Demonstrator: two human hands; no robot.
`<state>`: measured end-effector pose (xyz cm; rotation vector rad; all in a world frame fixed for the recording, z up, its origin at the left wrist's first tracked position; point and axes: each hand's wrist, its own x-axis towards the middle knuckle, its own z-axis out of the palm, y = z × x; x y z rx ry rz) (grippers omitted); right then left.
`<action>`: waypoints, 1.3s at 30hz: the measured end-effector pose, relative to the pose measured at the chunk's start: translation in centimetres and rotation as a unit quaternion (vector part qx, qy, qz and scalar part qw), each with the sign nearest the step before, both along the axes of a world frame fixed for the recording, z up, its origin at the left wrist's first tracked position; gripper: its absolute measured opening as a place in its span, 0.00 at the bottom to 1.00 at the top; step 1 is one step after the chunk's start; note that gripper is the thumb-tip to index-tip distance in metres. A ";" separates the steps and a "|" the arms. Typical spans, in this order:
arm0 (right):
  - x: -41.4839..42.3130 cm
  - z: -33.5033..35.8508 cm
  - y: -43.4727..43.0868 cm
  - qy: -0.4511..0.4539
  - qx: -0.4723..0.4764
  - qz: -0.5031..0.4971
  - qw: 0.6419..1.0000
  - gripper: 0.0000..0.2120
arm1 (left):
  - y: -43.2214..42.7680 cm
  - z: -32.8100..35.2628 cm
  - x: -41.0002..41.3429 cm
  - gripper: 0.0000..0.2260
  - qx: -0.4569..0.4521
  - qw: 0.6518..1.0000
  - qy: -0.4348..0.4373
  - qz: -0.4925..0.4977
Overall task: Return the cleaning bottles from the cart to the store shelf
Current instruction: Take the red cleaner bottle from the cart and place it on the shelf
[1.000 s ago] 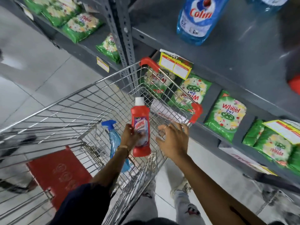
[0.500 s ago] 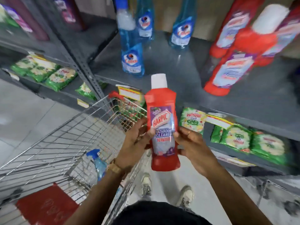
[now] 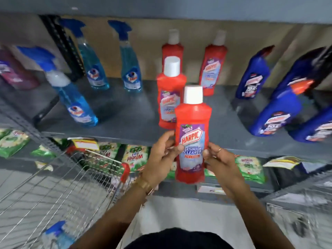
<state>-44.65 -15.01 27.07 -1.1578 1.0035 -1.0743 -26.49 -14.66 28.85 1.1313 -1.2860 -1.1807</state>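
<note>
held bottle: red harpic bottle (image 3: 192,135), upright, label toward the camera, in the air just in front of the shelf (image 3: 125,119) edge.
hands: left hand (image 3: 161,155) and right hand (image 3: 221,161) both clasp the lower half of the bottle, one on each side.
target spot: bare shelf in front of the red harpic row (image 3: 170,92), right of the blue spray bottles (image 3: 75,103).
advice: i judge it best to keep it upright, lift the base clear of the shelf lip, set it down just beside the front red one without knocking it, label facing out, and only then let go.
still in cart: a blue spray bottle (image 3: 55,234) lies in the cart (image 3: 59,186).
</note>
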 end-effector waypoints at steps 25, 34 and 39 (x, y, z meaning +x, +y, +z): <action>-6.6 -1.6 -11.2 0.089 -0.121 -0.220 0.964 0.22 | -11.4 -1.3 -10.4 0.24 -0.068 0.995 -0.062 0.044; 9.6 -3.3 2.2 0.168 -0.220 -0.056 0.959 0.09 | 4.2 -3.5 5.4 0.10 -0.039 0.961 -0.154 0.226; 21.9 -8.3 6.3 0.276 -0.186 0.214 0.918 0.13 | 15.0 -11.8 19.6 0.06 0.143 0.893 -0.190 0.382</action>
